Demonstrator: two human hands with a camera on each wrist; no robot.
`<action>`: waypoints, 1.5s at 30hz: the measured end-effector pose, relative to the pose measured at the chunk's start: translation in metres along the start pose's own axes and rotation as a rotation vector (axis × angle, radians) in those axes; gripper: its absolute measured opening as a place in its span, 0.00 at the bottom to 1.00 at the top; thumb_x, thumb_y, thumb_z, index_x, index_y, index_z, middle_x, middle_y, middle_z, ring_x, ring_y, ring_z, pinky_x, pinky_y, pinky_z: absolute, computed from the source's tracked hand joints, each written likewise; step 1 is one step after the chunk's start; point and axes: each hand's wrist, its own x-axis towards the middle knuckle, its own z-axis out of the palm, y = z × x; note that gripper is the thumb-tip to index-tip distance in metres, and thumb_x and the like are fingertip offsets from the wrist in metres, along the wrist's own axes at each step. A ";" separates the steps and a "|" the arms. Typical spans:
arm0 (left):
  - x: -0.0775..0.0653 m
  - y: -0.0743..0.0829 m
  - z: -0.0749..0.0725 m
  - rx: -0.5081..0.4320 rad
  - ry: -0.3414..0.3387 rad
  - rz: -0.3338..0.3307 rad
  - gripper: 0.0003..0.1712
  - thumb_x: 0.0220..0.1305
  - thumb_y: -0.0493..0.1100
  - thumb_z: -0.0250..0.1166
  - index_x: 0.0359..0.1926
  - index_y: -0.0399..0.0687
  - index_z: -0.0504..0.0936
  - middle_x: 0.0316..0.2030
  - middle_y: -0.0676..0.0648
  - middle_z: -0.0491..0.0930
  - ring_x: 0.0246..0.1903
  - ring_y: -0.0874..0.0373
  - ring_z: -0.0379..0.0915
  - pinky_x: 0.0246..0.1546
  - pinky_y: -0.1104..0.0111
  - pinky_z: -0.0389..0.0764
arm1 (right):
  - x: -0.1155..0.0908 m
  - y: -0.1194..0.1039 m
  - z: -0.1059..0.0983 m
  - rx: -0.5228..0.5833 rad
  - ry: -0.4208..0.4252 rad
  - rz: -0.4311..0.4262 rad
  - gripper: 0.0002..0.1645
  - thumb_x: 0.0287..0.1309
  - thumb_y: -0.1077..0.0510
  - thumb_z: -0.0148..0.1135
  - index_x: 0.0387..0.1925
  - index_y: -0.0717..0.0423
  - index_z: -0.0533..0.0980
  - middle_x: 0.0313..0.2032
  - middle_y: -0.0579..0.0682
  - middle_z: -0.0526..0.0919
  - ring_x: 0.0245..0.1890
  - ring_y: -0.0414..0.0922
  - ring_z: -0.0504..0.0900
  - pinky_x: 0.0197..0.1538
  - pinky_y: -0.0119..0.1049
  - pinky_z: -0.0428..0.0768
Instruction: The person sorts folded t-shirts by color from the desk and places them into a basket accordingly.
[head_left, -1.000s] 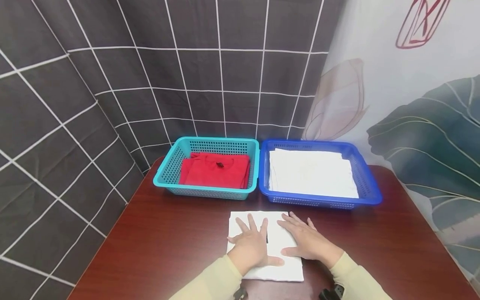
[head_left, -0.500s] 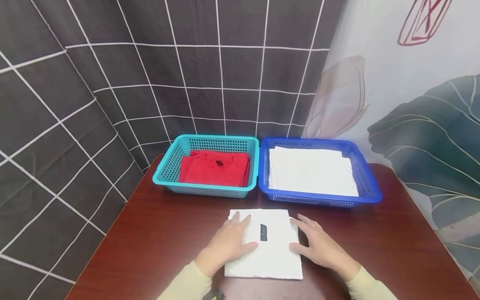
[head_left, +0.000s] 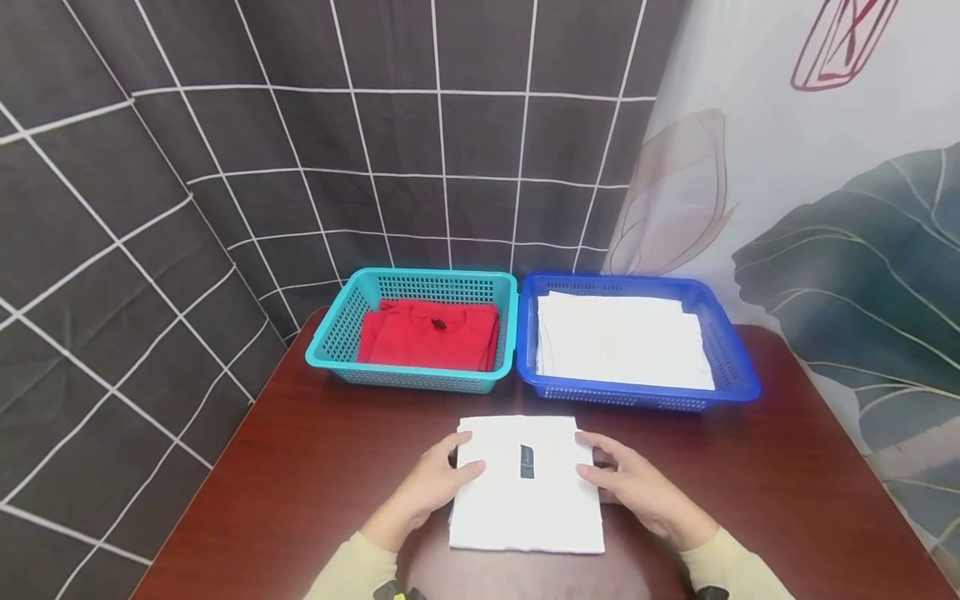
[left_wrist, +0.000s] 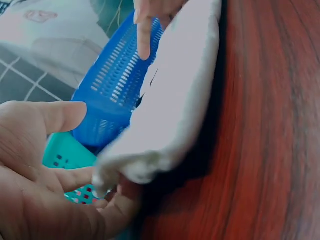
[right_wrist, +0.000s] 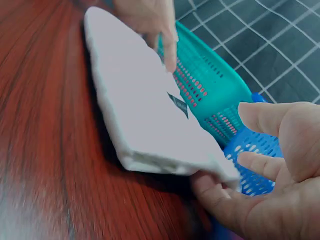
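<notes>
A folded white shirt (head_left: pixel 525 517) with a small dark label (head_left: pixel 527 462) lies on the table in front of me. My left hand (head_left: pixel 427 483) is at its left side, thumb and index finger over the edge. In the left wrist view, other fingers curl beneath the shirt's edge. At the opposite side, my right hand (head_left: pixel 641 487) holds the right edge likewise, and the right wrist view shows fingers (right_wrist: pixel 212 192) tucked under a corner. In both wrist views the edges by the hands look slightly lifted.
Behind the shirt, a teal basket (head_left: pixel 412 382) holds folded red shirts (head_left: pixel 435 342). Right beside it stands a blue basket (head_left: pixel 738 367) with folded white cloth (head_left: pixel 622 342). Dark gridded fabric (head_left: pixel 405 133) hangs behind the brown table (head_left: pixel 315 500).
The hands, earlier spread flat on top of the shirt, have moved outward to its two sides. Fingers now go under the edges, and the label is uncovered.
</notes>
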 end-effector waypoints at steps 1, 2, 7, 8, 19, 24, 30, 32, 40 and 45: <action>0.001 -0.001 0.001 -0.076 -0.009 -0.026 0.38 0.60 0.51 0.68 0.67 0.44 0.66 0.64 0.34 0.65 0.62 0.40 0.60 0.61 0.43 0.62 | 0.002 0.001 0.001 0.060 -0.016 0.018 0.40 0.63 0.57 0.62 0.70 0.63 0.55 0.60 0.67 0.65 0.48 0.52 0.79 0.48 0.46 0.81; 0.003 -0.001 0.001 -0.137 -0.016 -0.046 0.38 0.60 0.50 0.68 0.68 0.44 0.66 0.64 0.34 0.65 0.62 0.40 0.61 0.60 0.43 0.62 | 0.005 0.002 0.001 0.097 -0.027 0.031 0.40 0.63 0.57 0.61 0.71 0.63 0.55 0.60 0.67 0.65 0.48 0.52 0.79 0.48 0.46 0.80; 0.008 -0.004 0.006 -0.251 -0.046 -0.064 0.39 0.59 0.46 0.69 0.69 0.46 0.65 0.64 0.33 0.63 0.61 0.41 0.60 0.61 0.45 0.63 | 0.015 0.005 0.004 0.032 -0.029 0.016 0.37 0.62 0.55 0.63 0.68 0.61 0.61 0.62 0.64 0.67 0.47 0.49 0.79 0.48 0.40 0.79; 0.009 -0.004 0.007 -0.247 -0.047 -0.057 0.39 0.58 0.46 0.69 0.69 0.47 0.65 0.65 0.34 0.63 0.61 0.42 0.60 0.61 0.45 0.62 | 0.016 0.005 0.006 -0.021 -0.012 -0.001 0.36 0.61 0.53 0.64 0.67 0.61 0.64 0.62 0.62 0.67 0.47 0.49 0.78 0.47 0.37 0.79; 0.014 -0.014 0.013 -0.259 -0.042 -0.005 0.37 0.58 0.34 0.67 0.68 0.53 0.67 0.63 0.37 0.65 0.52 0.46 0.70 0.50 0.56 0.78 | 0.029 0.013 0.014 -0.382 0.158 -0.191 0.37 0.45 0.52 0.76 0.59 0.50 0.74 0.58 0.50 0.76 0.62 0.50 0.68 0.63 0.53 0.64; 0.016 -0.017 0.013 -0.243 -0.021 -0.005 0.36 0.58 0.33 0.67 0.67 0.56 0.68 0.63 0.38 0.65 0.55 0.45 0.68 0.50 0.57 0.78 | 0.029 0.018 0.014 -0.410 0.175 -0.188 0.36 0.45 0.54 0.76 0.59 0.49 0.75 0.58 0.50 0.77 0.63 0.51 0.68 0.64 0.56 0.63; 0.013 -0.015 0.012 -0.245 -0.030 0.009 0.36 0.58 0.33 0.67 0.67 0.55 0.68 0.62 0.38 0.66 0.53 0.46 0.69 0.48 0.58 0.79 | 0.024 0.015 0.014 -0.452 0.189 -0.198 0.36 0.45 0.52 0.76 0.58 0.47 0.75 0.58 0.49 0.77 0.64 0.52 0.67 0.64 0.59 0.62; 0.012 -0.012 0.012 -0.270 -0.042 0.019 0.36 0.58 0.32 0.66 0.67 0.54 0.68 0.61 0.37 0.67 0.48 0.47 0.73 0.44 0.60 0.81 | 0.020 0.012 0.013 -0.466 0.194 -0.203 0.36 0.44 0.51 0.76 0.58 0.46 0.75 0.58 0.48 0.77 0.64 0.52 0.67 0.64 0.59 0.62; -0.001 0.008 0.007 -0.339 -0.070 0.090 0.37 0.57 0.31 0.66 0.67 0.55 0.68 0.61 0.39 0.66 0.48 0.48 0.73 0.40 0.61 0.82 | -0.003 -0.005 0.010 -0.529 0.248 -0.232 0.37 0.43 0.45 0.76 0.58 0.41 0.75 0.57 0.46 0.78 0.62 0.52 0.70 0.60 0.60 0.67; -0.007 0.030 0.002 -0.373 -0.091 0.157 0.37 0.58 0.30 0.65 0.68 0.53 0.68 0.60 0.40 0.67 0.52 0.48 0.70 0.39 0.63 0.82 | -0.018 -0.021 0.004 -0.586 0.283 -0.278 0.36 0.45 0.42 0.75 0.58 0.41 0.75 0.55 0.46 0.79 0.57 0.49 0.73 0.54 0.53 0.73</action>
